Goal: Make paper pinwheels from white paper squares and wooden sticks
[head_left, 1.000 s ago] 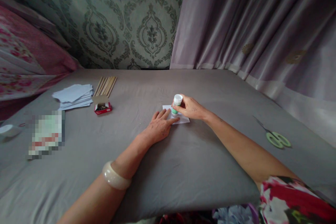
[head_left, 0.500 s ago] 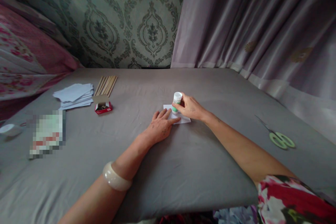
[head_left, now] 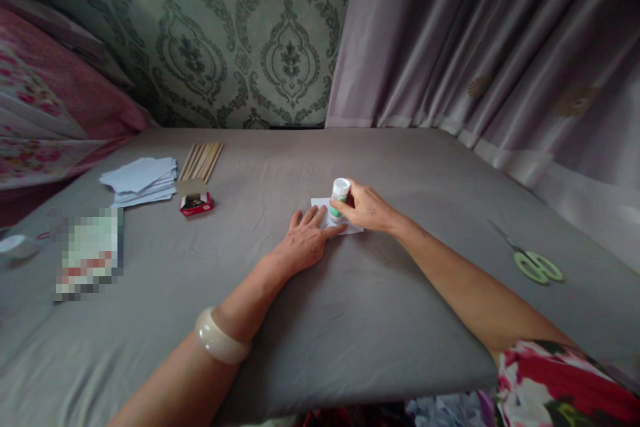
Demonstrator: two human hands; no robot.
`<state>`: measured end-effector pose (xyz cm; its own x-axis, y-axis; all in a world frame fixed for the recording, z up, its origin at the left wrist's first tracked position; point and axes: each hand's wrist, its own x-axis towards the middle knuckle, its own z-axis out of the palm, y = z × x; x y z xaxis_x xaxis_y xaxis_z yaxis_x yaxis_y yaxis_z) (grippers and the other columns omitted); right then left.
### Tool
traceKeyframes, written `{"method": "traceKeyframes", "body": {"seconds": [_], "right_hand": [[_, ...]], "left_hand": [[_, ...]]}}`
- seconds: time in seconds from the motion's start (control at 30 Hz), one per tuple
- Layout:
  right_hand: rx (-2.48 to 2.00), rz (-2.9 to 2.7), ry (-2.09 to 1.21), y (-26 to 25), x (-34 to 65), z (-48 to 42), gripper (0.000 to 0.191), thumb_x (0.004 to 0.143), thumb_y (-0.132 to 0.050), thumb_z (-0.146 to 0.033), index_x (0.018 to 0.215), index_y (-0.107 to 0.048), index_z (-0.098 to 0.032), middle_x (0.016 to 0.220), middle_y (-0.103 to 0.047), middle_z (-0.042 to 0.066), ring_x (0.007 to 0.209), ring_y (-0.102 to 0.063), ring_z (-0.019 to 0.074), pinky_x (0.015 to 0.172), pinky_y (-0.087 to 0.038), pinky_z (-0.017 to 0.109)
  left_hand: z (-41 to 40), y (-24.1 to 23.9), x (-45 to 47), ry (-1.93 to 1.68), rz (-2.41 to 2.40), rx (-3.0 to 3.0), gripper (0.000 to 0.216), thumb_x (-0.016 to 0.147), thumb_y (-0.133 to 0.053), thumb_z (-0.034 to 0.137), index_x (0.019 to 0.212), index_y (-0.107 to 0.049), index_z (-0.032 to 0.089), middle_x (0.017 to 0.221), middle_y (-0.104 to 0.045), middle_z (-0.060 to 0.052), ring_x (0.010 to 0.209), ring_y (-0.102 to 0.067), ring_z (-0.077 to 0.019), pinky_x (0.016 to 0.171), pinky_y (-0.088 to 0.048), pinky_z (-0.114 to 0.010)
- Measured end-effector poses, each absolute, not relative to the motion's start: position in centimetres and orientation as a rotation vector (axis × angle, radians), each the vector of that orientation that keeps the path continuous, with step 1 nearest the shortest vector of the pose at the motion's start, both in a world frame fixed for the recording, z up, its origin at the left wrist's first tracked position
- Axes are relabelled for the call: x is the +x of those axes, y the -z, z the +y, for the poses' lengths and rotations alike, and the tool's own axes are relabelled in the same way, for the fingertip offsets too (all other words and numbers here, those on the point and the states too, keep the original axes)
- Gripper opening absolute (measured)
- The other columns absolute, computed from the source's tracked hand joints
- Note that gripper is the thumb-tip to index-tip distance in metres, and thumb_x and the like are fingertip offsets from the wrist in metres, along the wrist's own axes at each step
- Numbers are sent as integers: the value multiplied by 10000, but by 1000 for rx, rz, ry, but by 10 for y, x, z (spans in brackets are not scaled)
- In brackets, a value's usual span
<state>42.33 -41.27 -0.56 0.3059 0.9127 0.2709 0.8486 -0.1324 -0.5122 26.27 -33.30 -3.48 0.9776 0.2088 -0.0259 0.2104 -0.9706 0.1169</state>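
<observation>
My right hand (head_left: 367, 207) is closed around a white and green glue stick (head_left: 341, 195), held nearly upright. Its lower end meets a small piece of white paper (head_left: 320, 203) on the grey cloth. With fingers spread, my left hand (head_left: 306, 237) lies flat and presses the paper's left and front part. Part of the paper is hidden under both hands.
Scissors with green handles (head_left: 537, 267) lie at the right. On the left are stacked white papers (head_left: 143, 180), a row of wooden sticks (head_left: 203, 161), an open red box (head_left: 197, 204), a blurred packet (head_left: 90, 253) and a white round object (head_left: 19, 247).
The glue stick in my right hand has shifted slightly right and toward me over the paper. My left hand stays in place on the paper.
</observation>
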Motion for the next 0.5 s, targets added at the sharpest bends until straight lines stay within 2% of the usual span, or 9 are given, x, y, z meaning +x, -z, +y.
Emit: {"method": "traceKeyframes", "body": {"seconds": [0.3,0.5], "right_hand": [[-1981,-1528,-109,11,424,-405,191,815,-565,-332,912,-525,-172,728,-651,46,626,-586,163,588,-402,259],[-2005,-1558,-72,8,427,-413,193,816,-569,-316,935,-519,-172,791,-672,70,694,-615,185,626,-417,270]], "left_hand": [[-332,37,262,17,328,2981,559,910,-349,148,1388,-354,438,1535,-255,-41,1386,-246,-324,1076,-211,-583],[-333,32,262,22,324,2971,549,909,-349,149,1369,-387,447,1513,-300,-54,1379,-261,-337,1067,-222,-583]]}}
